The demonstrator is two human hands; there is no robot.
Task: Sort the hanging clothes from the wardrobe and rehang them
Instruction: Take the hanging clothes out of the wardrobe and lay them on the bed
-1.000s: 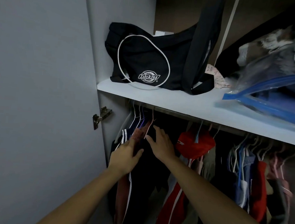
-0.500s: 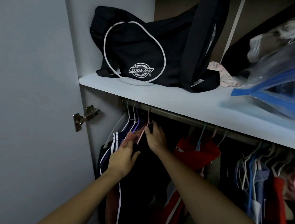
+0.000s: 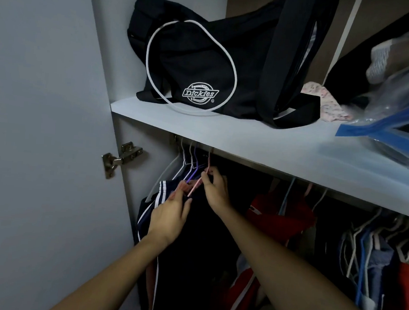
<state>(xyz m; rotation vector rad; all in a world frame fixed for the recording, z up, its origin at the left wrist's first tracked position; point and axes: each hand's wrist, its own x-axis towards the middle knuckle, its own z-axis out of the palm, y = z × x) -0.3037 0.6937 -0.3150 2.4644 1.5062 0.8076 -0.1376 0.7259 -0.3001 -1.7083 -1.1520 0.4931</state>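
Observation:
Clothes hang from a rail under a white shelf (image 3: 224,134). At the left end hang dark garments with white stripes (image 3: 151,199) on white and purple hangers. My right hand (image 3: 214,192) pinches the neck of a pink hanger (image 3: 197,185) just below the rail. My left hand (image 3: 169,218) grips the cloth at that hanger's lower left end. A black garment (image 3: 198,252) hangs below both hands. Red clothes (image 3: 279,214) hang to the right, blue ones (image 3: 373,261) further right.
A black Dickies bag (image 3: 205,69) sits on the shelf above. A clear plastic bag with a blue edge (image 3: 384,125) lies at the shelf's right. The open wardrobe door (image 3: 40,142) with its metal hinge (image 3: 120,158) stands close on the left.
Both hands rose toward the rail. My right hand went from lying flat on the clothes to pinching the pink hanger's neck. My left hand closed on the cloth beside it.

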